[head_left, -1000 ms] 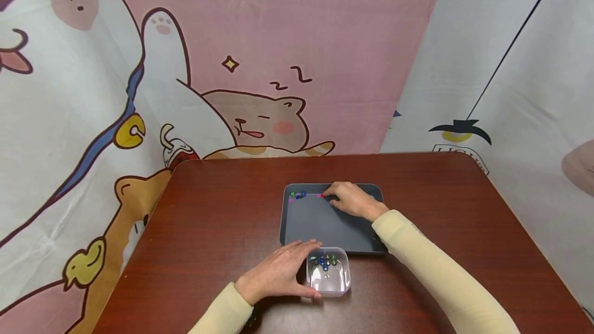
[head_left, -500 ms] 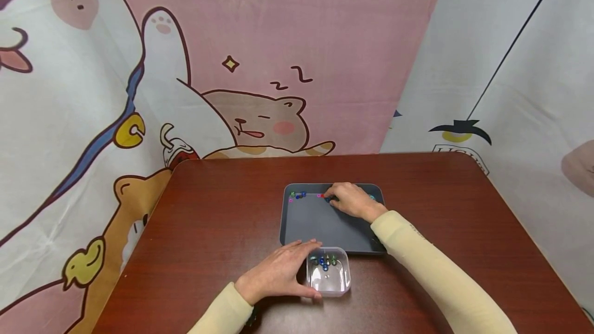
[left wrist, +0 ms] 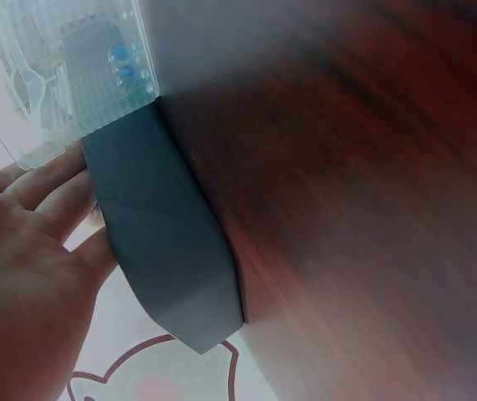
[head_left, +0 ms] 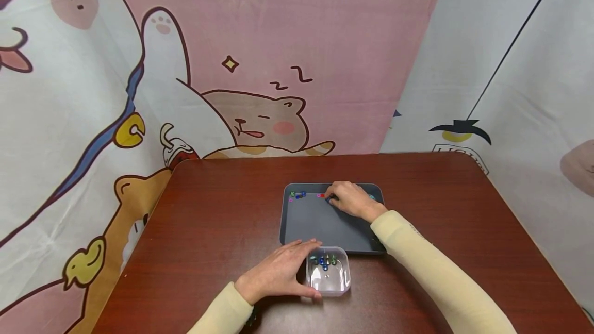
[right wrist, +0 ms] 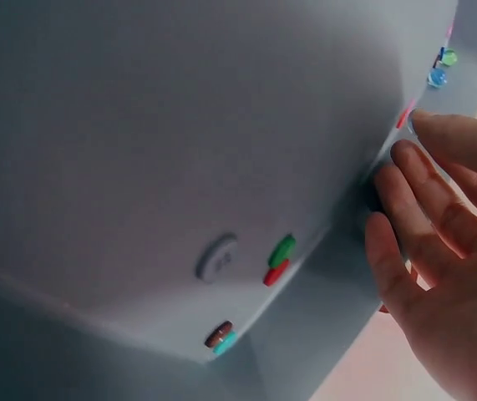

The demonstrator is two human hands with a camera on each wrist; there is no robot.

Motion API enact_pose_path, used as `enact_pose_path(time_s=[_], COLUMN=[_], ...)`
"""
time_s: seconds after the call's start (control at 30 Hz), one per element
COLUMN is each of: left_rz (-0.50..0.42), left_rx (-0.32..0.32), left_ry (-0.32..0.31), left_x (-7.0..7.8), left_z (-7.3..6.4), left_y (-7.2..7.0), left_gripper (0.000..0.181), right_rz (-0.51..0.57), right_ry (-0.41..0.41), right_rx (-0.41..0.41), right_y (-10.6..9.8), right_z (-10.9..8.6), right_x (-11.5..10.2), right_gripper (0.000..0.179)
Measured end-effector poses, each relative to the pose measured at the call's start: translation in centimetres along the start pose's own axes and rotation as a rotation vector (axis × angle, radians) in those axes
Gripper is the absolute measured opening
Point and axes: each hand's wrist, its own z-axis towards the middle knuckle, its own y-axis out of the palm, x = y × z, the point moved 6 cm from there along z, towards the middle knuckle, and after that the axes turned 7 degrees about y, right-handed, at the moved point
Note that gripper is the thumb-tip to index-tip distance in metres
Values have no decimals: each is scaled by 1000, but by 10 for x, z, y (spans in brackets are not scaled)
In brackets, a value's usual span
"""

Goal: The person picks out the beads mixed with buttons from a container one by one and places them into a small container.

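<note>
My left hand (head_left: 280,272) grips a small clear plastic box (head_left: 327,294) from its left side, fingers at the far edge and thumb at the near one. Several blue and green marbles (head_left: 323,262) lie inside the box. My right hand (head_left: 352,201) reaches over the grey tray (head_left: 325,226) to its far side. Between its thumb and index fingertips it pinches a dark blue marble (head_left: 327,199), mostly hidden by the fingers. Just left of these fingertips is a red button (head_left: 323,195), with a pink one (head_left: 318,195) beside it.
Blue and green marbles (head_left: 303,194) and a pink button (head_left: 291,200) gather in the tray's far left corner. The right wrist view shows a grey button (right wrist: 218,258), a green button (right wrist: 282,250) and a brown button (right wrist: 219,334) near the right end. A brown table (head_left: 209,231) bears everything.
My right hand has shifted slightly right, so the red button and the dark blue marble at its fingertips show more. The left hand and the box have stayed in place.
</note>
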Motion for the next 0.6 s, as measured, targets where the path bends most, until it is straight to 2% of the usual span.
enact_pose_path(time_s=[0.23, 0.6], left_rz=[39, 36], left_rx=[22, 15], left_ry=[47, 28], left_x=[1, 0], left_z=[1, 0], left_y=[1, 1], left_gripper=[100, 101], right_rz=[52, 96], right_ry=[-3, -1], right_rx=[27, 59], right_y=[-12, -43], right_z=[-2, -12], right_x=[-1, -12], right_gripper=[19, 23])
